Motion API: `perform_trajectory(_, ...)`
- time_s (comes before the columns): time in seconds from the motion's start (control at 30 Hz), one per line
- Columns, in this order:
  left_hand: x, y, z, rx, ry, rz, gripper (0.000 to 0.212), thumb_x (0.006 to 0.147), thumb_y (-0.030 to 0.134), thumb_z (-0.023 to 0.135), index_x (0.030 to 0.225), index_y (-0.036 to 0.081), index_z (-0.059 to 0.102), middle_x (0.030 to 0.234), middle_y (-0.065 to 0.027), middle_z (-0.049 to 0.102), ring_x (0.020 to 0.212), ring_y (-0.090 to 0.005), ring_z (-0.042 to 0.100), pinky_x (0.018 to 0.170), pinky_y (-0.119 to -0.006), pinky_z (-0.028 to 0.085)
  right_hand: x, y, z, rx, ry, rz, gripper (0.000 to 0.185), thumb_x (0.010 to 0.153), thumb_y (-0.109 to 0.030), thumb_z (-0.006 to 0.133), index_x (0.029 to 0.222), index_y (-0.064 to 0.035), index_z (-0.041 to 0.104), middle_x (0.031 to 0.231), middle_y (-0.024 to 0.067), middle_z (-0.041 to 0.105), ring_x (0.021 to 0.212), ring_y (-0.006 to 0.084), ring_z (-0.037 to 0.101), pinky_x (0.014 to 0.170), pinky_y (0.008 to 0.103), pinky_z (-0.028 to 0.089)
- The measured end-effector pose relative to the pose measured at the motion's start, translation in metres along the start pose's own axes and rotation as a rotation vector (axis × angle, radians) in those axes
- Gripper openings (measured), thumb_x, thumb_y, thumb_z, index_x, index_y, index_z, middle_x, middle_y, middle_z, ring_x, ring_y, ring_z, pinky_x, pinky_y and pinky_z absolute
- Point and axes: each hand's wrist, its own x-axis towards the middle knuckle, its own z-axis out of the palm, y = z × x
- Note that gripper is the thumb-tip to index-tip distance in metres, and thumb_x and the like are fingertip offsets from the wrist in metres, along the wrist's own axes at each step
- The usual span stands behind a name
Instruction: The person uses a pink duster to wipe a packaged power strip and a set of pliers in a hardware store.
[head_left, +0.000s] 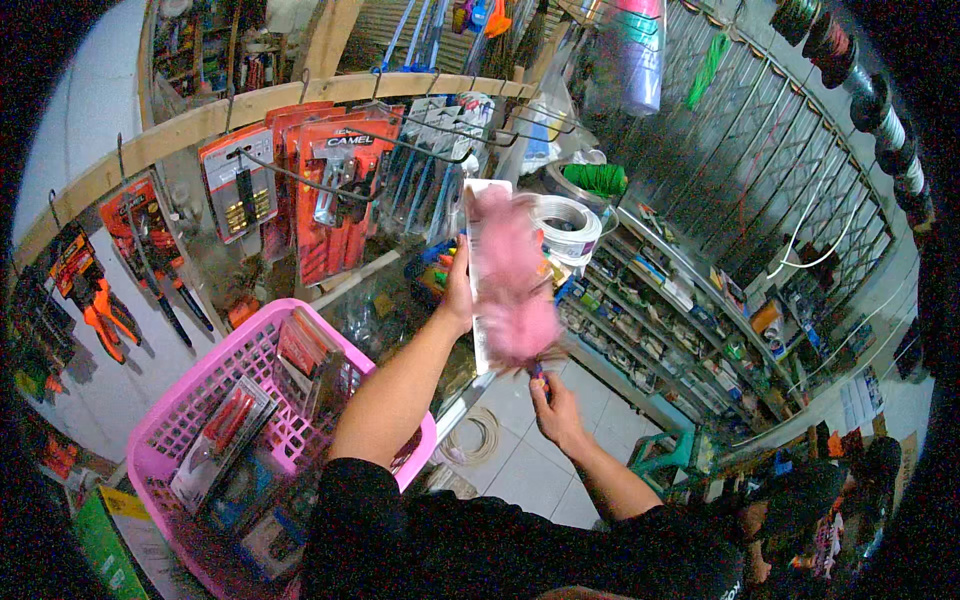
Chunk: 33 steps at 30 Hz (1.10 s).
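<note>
My left hand (456, 291) grips the left edge of an upright white card-backed package (480, 351). Across the front of that package lies a fluffy pink duster (523, 324), blurred by motion, which hides most of the card and whatever is on it. The duster's dark, slim handle (537, 370) is held in my right hand (556, 411), below the pink head. Both arms reach forward over the floor, the left one passing above the right end of a pink plastic basket (289, 306).
Packaged tools (341, 195) and pliers (109, 319) hang from hooks on a wooden rail (262, 112). Inside the basket are carded goods (221, 439). Beyond my hands stand a white cable coil (568, 229) and stocked shelves (667, 330). Another coil (474, 436) lies on the tiles.
</note>
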Motion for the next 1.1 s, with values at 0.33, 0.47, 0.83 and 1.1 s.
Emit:
perform_trajectory(0.33, 0.024, -0.021, -0.043, -0.152, -0.069, 0.024, 0.063, 0.088, 0.057, 0.031, 0.124, 0.007, 0.044, 0.114, -0.0069, 0.054, 0.102, -0.0201, 0.054, 0.089, -0.033, 0.042, 0.006, -0.020, -0.002, 0.151, 0.144, -0.154, 0.035, 0.088, -0.036, 0.050, 0.087, -0.0017, 0.053, 0.063, 0.0159, 0.054, 0.055, 0.0262, 0.053, 0.055, 0.0379, 0.042)
perform_trajectory(0.47, 0.014, -0.022, -0.017, -0.140, -0.044, -0.069, 0.066, 0.086, 0.059, 0.032, 0.124, 0.007, 0.044, 0.112, -0.0087, 0.055, 0.099, -0.0228, 0.055, 0.088, -0.036, 0.044, 0.006, -0.008, -0.006, 0.240, 0.128, -0.005, 0.033, 0.087, -0.035, 0.053, 0.086, -0.0023, 0.053, 0.062, 0.0142, 0.053, 0.053, 0.0241, 0.051, 0.052, 0.0359, 0.041)
perform_trajectory(0.83, -0.005, -0.002, 0.034, -0.084, 0.064, -0.126, 0.063, 0.085, 0.063, 0.031, 0.105, 0.008, 0.054, 0.082, -0.0031, 0.058, 0.067, -0.0135, 0.057, 0.055, -0.026, 0.048, 0.019, 0.011, -0.020, 0.199, 0.106, 0.016, 0.032, 0.089, -0.035, 0.049, 0.092, -0.0029, 0.054, 0.064, 0.0133, 0.055, 0.054, 0.0226, 0.052, 0.051, 0.0349, 0.040)
perform_trajectory(1.1, 0.013, -0.022, -0.022, -0.030, -0.010, -0.106, 0.067, 0.083, 0.065, 0.032, 0.108, 0.007, 0.054, 0.084, -0.0067, 0.061, 0.063, -0.0164, 0.058, 0.054, -0.026, 0.049, 0.017, -0.010, -0.018, 0.249, 0.062, 0.015, 0.035, 0.087, -0.036, 0.050, 0.094, -0.0022, 0.055, 0.063, 0.0160, 0.055, 0.055, 0.0254, 0.053, 0.053, 0.0379, 0.042)
